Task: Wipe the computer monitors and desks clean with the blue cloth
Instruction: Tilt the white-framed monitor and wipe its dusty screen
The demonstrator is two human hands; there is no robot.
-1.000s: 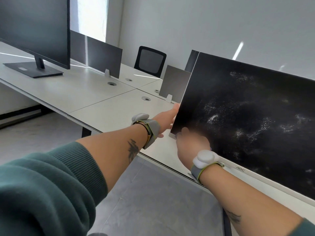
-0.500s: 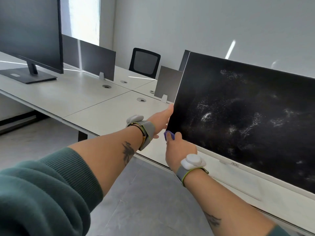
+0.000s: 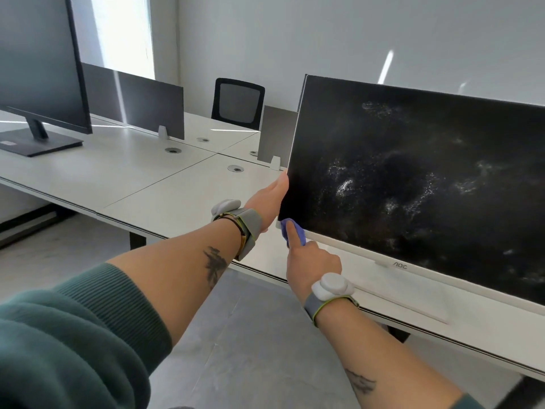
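Two hands meet at the smeared white-framed monitor (image 3: 413, 178) on the white desk (image 3: 177, 187). The left hand (image 3: 272, 199) grips its left edge, fingers hidden. The right hand (image 3: 312, 261) has dropped; its forefinger now presses the small blue cloth (image 3: 287, 228) onto the lower-left corner. Screen smears remain.

pale wall (image 3: 324, 39), black mesh chair (image 3: 237, 103)

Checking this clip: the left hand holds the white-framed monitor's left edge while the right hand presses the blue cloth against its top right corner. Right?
Not quite. The head view shows the right hand pressing the small blue cloth against the bottom left corner of the white-framed monitor, not the top right. The left hand does hold its left edge.
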